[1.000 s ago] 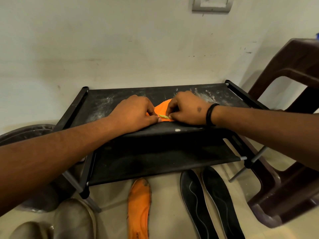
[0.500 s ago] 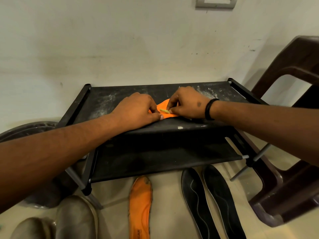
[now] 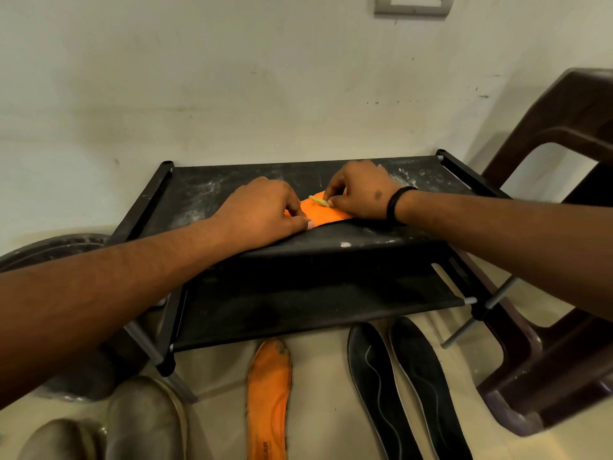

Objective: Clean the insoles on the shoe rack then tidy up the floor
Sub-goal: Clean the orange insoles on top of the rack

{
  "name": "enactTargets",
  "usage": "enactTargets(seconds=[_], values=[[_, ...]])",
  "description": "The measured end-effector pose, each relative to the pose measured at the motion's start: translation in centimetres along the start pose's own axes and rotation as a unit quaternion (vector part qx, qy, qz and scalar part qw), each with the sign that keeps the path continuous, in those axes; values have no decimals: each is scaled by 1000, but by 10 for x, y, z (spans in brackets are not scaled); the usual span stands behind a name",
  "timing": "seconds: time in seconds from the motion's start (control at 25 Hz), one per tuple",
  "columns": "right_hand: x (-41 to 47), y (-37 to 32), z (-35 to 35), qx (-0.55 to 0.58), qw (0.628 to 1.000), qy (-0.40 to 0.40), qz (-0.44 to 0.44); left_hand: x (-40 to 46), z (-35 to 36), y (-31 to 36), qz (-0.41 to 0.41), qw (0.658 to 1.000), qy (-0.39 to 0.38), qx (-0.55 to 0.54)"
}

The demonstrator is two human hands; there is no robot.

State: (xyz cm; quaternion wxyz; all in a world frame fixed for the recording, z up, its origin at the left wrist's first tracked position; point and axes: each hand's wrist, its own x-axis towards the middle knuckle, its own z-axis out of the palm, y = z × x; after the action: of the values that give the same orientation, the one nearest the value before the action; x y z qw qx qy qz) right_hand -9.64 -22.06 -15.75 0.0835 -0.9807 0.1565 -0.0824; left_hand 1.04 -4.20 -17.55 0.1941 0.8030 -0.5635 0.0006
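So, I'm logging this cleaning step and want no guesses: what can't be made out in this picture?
- Orange insole on the rack, head view: both ends hidden under the left hand and right hand.
- Small yellow-green thing pinched by the right hand: too small to identify.
- Orange insole on the floor: heel cut off by the bottom edge; its print is unreadable.
- Wall switch plate: cut off by the top edge.

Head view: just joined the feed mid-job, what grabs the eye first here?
The orange insole on the black shoe rack's dusty top shelf, held down by the left hand while the right hand pinches a small yellow-green tool against it. On the floor in front lie a second orange insole and two black insoles.
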Motion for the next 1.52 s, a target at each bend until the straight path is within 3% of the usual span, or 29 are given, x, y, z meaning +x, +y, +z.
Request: enactTargets(seconds=[0.12,0.28,0.4,0.48,0.56,0.8,0.96,1.16,1.24,1.36,1.52], values=[[10,2,1,5,996,34,77,0,1,-1,4,1000,3,3],[-1,-23,10,74,997,15,20,-1,3,-5,2,1000,3,5],[2,-20,8,-29,999,25,10,0,2,-2,-4,1000,6,-1],[12,-8,4,-85,994,40,64,0,1,-1,-6,1000,7,-9],[17,-6,5,-66,989,55,122,-1,1,-2,-2,1000,7,-9],[2,-31,8,-13,1000,-7,9,1,3,-3,-6,1000,13,7],[12,-12,-2,-50,991,20,121,-1,1,-2,-9,1000,8,-4],[-11,-29,5,25,999,-28,-3,-1,2,-2,-6,1000,9,5],[-13,-23,0,-30,999,-22,-3,1,2,-2,-11,1000,8,3],[-9,-8,-8,-63,996,-3,70,1,2,-2,-12,1000,5,-3],[-20,-29,0,-1,999,-30,-33,0,3,-4,-12,1000,7,5]])
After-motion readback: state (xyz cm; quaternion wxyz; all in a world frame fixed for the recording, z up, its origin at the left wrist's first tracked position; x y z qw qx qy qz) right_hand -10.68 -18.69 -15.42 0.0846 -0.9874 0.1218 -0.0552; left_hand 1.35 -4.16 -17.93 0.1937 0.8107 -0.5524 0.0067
